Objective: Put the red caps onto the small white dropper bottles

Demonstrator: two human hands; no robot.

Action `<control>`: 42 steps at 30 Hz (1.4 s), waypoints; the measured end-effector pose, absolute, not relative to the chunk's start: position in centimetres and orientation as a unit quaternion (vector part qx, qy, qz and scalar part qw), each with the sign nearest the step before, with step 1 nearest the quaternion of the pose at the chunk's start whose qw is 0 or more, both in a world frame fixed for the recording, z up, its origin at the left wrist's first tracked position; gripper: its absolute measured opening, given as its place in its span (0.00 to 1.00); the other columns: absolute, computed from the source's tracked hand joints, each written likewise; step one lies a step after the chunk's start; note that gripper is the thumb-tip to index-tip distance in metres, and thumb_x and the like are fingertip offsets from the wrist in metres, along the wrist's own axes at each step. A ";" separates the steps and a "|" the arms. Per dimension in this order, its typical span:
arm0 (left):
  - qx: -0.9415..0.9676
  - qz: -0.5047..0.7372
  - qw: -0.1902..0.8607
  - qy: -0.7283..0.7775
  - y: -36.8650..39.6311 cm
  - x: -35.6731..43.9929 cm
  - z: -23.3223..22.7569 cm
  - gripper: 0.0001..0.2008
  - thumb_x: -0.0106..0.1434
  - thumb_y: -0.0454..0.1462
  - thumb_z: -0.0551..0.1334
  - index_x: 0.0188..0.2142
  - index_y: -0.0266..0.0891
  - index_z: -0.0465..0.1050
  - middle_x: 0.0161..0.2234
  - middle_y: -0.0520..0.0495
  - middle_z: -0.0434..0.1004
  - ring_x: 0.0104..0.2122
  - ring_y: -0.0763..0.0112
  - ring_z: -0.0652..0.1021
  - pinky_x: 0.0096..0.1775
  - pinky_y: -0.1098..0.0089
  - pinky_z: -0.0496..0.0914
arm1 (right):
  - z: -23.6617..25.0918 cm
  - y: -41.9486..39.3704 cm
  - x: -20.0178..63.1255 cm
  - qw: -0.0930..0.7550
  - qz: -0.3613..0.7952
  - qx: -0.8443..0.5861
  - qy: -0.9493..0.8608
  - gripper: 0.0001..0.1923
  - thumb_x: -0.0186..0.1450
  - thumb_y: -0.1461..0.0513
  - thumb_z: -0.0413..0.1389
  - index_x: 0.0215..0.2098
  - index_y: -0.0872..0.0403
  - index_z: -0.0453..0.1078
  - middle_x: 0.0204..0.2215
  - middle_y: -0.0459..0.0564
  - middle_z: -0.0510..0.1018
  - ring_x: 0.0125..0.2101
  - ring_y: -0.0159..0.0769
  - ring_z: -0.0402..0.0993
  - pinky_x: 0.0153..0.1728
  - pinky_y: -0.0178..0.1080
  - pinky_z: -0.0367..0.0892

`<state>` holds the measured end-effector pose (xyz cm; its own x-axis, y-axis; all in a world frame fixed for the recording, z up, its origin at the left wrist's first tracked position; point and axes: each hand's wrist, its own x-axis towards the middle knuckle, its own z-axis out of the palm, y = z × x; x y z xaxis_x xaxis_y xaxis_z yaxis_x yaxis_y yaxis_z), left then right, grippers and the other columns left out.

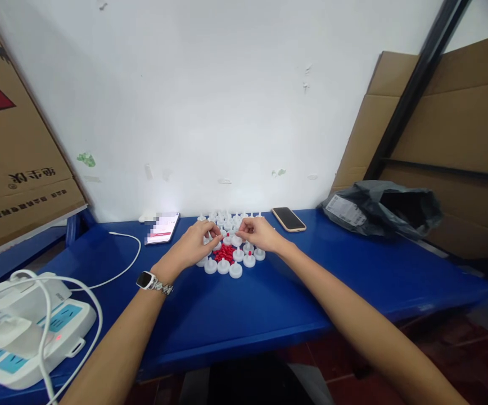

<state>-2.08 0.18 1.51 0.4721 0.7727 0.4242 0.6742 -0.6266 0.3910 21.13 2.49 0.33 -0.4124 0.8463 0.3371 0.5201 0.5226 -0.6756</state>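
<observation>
White nozzle caps (235, 270), round at the base with a narrow spout on top, stand in a group on the blue table. Among them lies a pile of small red tips (224, 254). One front cap (249, 260) wears a red tip on its spout. My left hand (197, 241), with a watch (153, 282) on the wrist, is pinched over the left side of the group. Over its right side my right hand (260, 233) is also pinched, fingertips a short way from the left ones. Whatever either pinch holds is too small to make out. Both hands hide some caps.
A lit phone (162, 228) lies at the back left, a dark-screened phone (288, 219) at the back right. A grey plastic bag (366, 208) sits at right. A power strip (54, 332) with white cables fills the left front. Cardboard (28, 129) stands at left.
</observation>
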 end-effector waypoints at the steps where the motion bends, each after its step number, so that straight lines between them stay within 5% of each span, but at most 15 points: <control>1: 0.854 0.289 0.083 0.424 0.2 -2.0 1.5 0.13 0.66 0.46 0.56 0.37 0.41 0.73 0.35 0.46 0.75 0.37 0.63 0.74 0.39 0.63 0.67 | 0.3 2.5 21.1 0.334 0.245 -0.426 -0.805 0.09 0.63 0.58 0.57 0.28 0.56 0.68 0.23 0.46 0.77 0.23 0.30 0.71 0.25 0.32 0.60; 14: 0.857 0.285 0.082 0.421 0.4 -1.9 1.0 0.11 0.66 0.45 0.57 0.36 0.41 0.73 0.34 0.47 0.76 0.38 0.62 0.74 0.40 0.63 0.67 | 1.1 2.0 21.1 0.258 0.040 -0.481 -0.837 0.09 0.66 0.57 0.57 0.35 0.54 0.74 0.26 0.45 0.78 0.31 0.33 0.73 0.43 0.39 0.52; 18: 0.858 0.286 0.086 0.417 0.3 -1.8 1.1 0.11 0.66 0.45 0.57 0.36 0.41 0.73 0.34 0.47 0.76 0.38 0.62 0.74 0.40 0.63 0.67 | 1.8 0.7 20.9 0.268 0.058 -0.439 -0.856 0.12 0.64 0.53 0.58 0.35 0.53 0.75 0.28 0.45 0.78 0.33 0.34 0.72 0.43 0.39 0.52; 25: 0.864 0.284 0.085 0.407 -0.6 -1.4 1.6 0.10 0.64 0.44 0.59 0.37 0.40 0.73 0.36 0.47 0.75 0.39 0.63 0.74 0.42 0.62 0.67 | 2.5 -0.1 20.8 0.211 0.158 -0.408 -0.874 0.03 0.59 0.65 0.59 0.30 0.55 0.76 0.26 0.44 0.80 0.28 0.31 0.71 0.42 0.37 0.56; 33: 0.873 0.285 0.088 0.386 -0.8 -1.1 1.3 0.11 0.63 0.45 0.60 0.38 0.41 0.74 0.37 0.46 0.75 0.40 0.63 0.73 0.43 0.62 0.68 | 2.3 0.3 21.2 0.211 0.169 -0.406 -0.873 0.02 0.58 0.64 0.60 0.30 0.54 0.75 0.24 0.43 0.79 0.28 0.32 0.72 0.47 0.42 0.56; 42: 0.873 0.278 0.131 0.379 -1.2 -0.3 1.6 0.18 0.66 0.51 0.57 0.46 0.43 0.73 0.40 0.46 0.77 0.41 0.61 0.74 0.42 0.63 0.68 | 2.5 0.5 20.7 0.392 0.282 -0.352 -0.802 0.08 0.62 0.59 0.58 0.32 0.56 0.74 0.27 0.47 0.78 0.30 0.32 0.70 0.34 0.35 0.62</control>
